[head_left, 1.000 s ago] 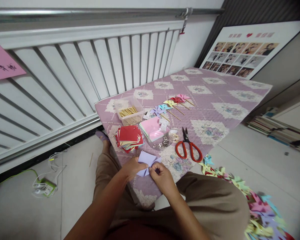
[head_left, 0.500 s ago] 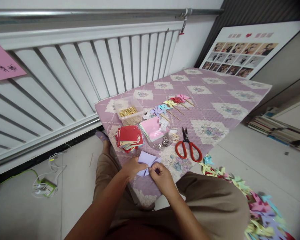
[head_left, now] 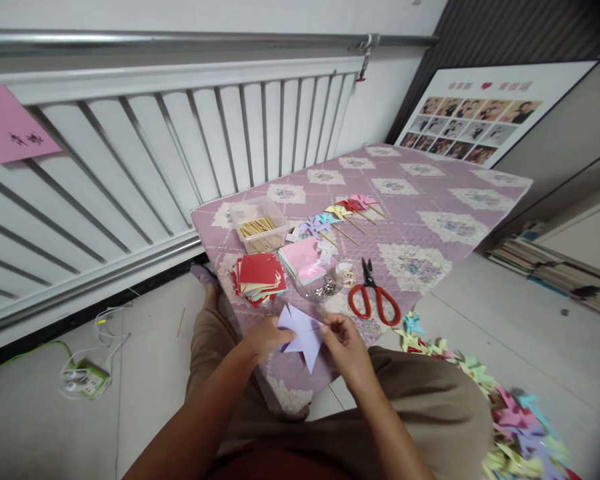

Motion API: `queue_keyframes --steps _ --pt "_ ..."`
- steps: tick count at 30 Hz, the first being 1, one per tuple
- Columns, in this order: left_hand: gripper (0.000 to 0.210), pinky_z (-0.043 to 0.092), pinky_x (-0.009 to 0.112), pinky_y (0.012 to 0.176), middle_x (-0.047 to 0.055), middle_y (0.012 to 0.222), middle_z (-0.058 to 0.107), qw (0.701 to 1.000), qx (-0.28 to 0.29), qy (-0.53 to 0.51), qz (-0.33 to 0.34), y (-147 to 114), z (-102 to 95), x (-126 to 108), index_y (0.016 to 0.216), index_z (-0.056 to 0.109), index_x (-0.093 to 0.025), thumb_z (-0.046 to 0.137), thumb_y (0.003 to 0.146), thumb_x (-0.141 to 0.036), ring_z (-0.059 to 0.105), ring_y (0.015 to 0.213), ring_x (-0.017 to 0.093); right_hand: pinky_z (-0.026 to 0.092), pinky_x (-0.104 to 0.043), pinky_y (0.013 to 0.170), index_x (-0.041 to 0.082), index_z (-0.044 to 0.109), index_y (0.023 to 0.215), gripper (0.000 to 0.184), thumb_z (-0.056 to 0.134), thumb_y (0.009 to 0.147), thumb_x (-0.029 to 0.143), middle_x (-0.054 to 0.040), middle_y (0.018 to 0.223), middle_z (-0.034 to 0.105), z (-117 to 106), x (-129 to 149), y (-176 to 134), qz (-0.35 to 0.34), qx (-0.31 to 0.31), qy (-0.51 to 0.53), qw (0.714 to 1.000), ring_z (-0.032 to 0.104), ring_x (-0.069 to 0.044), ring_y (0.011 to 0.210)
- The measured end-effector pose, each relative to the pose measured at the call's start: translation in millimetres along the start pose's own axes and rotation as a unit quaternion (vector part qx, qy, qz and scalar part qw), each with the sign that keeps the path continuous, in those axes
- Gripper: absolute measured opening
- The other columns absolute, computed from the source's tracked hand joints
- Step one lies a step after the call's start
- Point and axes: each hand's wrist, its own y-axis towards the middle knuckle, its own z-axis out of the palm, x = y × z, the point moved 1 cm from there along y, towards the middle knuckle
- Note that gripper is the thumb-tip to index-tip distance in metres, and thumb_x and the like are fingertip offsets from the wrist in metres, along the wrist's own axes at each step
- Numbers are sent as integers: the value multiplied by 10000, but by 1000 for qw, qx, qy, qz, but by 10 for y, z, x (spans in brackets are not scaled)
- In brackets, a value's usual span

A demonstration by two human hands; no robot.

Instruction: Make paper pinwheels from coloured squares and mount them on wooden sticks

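A lilac paper square (head_left: 304, 328), cut from its corners into pinwheel blades, is held over the near corner of the table. My left hand (head_left: 266, 341) grips its left side, thumb on top near the middle. At its right edge, my right hand (head_left: 349, 347) pinches a blade's tip between thumb and finger. Just beyond the paper lie a stack of cut paper squares (head_left: 261, 270) with red on top and a clear tray (head_left: 325, 287) of small metal pieces. Red-handled scissors (head_left: 375, 297) rest to the right, past my right hand.
A clear box (head_left: 260, 230) holds wooden sticks. Several finished pinwheels on sticks (head_left: 340, 212) lie in a row on the quilted cloth (head_left: 410, 220). A small round cup (head_left: 345, 274) stands by the scissors. Many pinwheels (head_left: 520, 420) are piled on the floor at right. A radiator (head_left: 220, 133) lines the wall.
My right hand has moved from the paper's middle out to its right edge. The blade there is unfolded, and the paper lies flatter and more spread. The view has tilted slightly.
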Motion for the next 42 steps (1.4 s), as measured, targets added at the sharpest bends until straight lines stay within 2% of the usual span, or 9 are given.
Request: queue_keyframes --steps 2,3,5,8,12,20,28,35,42 --pt "283 464 247 679 43 854 715 1000 11 19 11 -49 -22 -45 897 713 -143 638 660 -279 611 750 177 500 -334 758 210 586 1052 415 698 742 463 -71 987 657 -96 27 63 6 -13 10 1000 614 -234 914" --pt "271 456 243 658 38 838 711 999 20 44 19 -79 -37 -78 882 711 -146 634 665 -290 606 739 175 502 -341 771 207 589 1077 445 711 732 459 -72 998 659 -123 54 88 16 4 13 1000 616 -234 925" --pt "254 431 234 601 25 785 697 992 42 113 40 -148 -74 -168 853 703 -153 614 688 -326 593 693 168 510 -330 732 204 598 1100 468 727 722 448 -52 957 668 -131 136 115 50 84 26 995 630 -213 853" --pt "240 372 227 525 7 691 656 978 53 194 62 -255 -135 -337 789 686 -159 611 686 -362 561 612 154 511 -299 678 202 608 1101 468 749 707 413 -28 938 683 -66 307 100 97 222 76 967 636 -182 779" --pt "190 312 235 477 -1 621 616 968 59 225 88 -354 -198 -526 721 666 -169 597 674 -339 509 539 142 487 -261 659 201 636 1067 391 738 712 329 -14 961 698 25 510 58 109 307 108 939 632 -155 751" --pt "177 306 257 487 22 613 638 955 52 261 133 -335 -260 -601 710 699 -170 633 638 -318 507 518 155 453 -226 580 195 621 961 328 717 647 203 45 764 656 114 625 12 106 285 83 949 574 -119 621" --pt "191 315 265 489 34 634 637 949 58 285 120 -329 -254 -631 732 695 -162 609 651 -312 524 525 165 448 -222 557 200 595 932 307 666 637 153 66 724 625 172 609 6 74 250 49 964 557 -110 581" --pt "82 284 241 464 5 585 629 952 88 250 151 -269 -240 -611 639 655 -179 598 628 -237 502 499 136 441 -204 526 205 606 938 307 644 641 141 56 727 631 189 592 -11 57 233 9 971 562 -114 587" --pt "97 308 237 485 -9 605 606 953 103 257 121 -256 -306 -645 679 645 -174 607 637 -253 511 539 138 478 -228 537 220 615 981 367 641 623 149 43 750 674 264 558 -48 86 195 37 976 602 -139 609"
